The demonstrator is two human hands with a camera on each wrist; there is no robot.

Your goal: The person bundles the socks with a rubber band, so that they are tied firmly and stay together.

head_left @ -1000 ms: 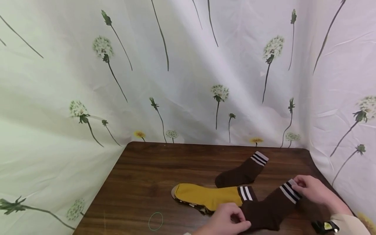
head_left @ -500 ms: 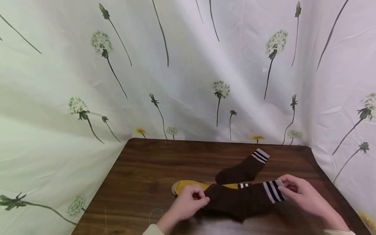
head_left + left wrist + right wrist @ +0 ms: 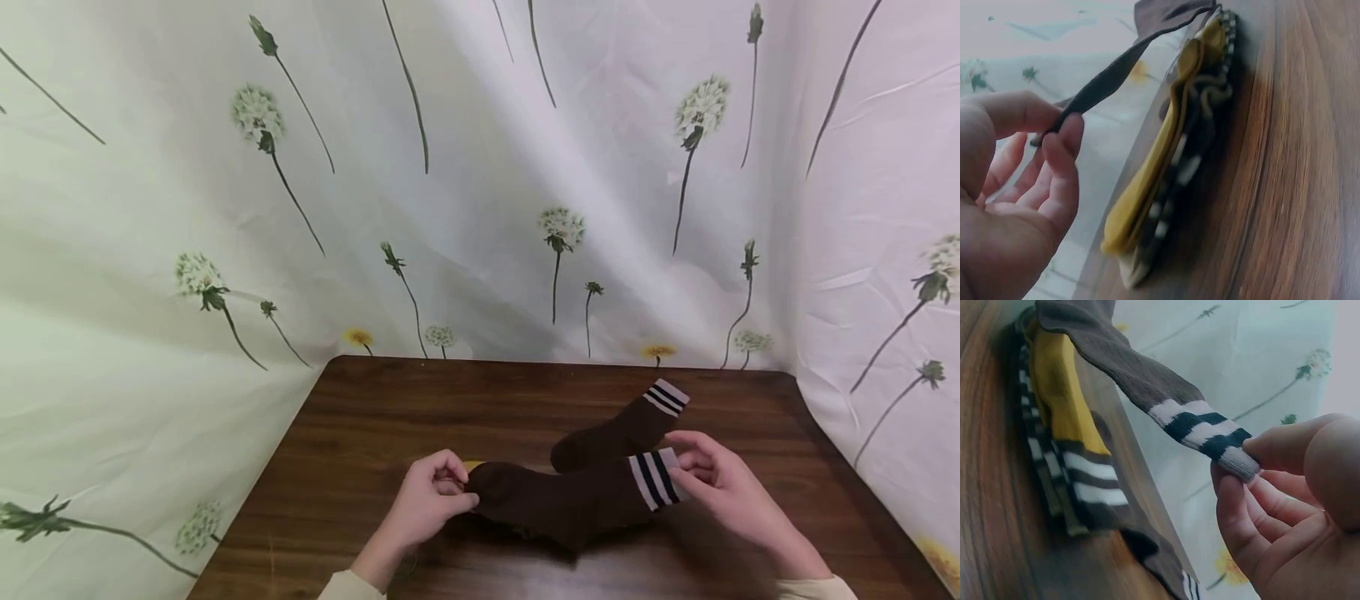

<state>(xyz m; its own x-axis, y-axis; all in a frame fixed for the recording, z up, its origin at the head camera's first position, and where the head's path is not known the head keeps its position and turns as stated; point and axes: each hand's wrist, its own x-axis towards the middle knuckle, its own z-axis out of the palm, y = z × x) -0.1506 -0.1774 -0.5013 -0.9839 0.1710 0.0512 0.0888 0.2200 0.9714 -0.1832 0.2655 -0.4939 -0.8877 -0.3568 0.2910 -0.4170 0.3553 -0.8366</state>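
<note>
A dark brown sock [image 3: 555, 500] with a striped cuff is stretched sideways between both hands, raised above the table. My left hand [image 3: 431, 500] pinches its toe end between thumb and fingers. At the other end, my right hand [image 3: 720, 483] pinches the grey edge of the cuff. Beneath the held sock lies a yellow sock [image 3: 1154, 165], stacked on a dark checkered sock [image 3: 1175, 172]; both wrist views show them, while in the head view the brown one nearly covers them. The yellow sock's cuff [image 3: 1094, 478] is dark with white bands.
Another brown sock [image 3: 618, 433] with a striped cuff lies flat farther back on the dark wooden table [image 3: 420, 408]. A white curtain [image 3: 480, 208] printed with dandelions hangs behind the table and along its sides.
Both hands have carried the brown sock leftward, up and over the yellow sock, which it now mostly hides. The sock at the back has stayed in place.
</note>
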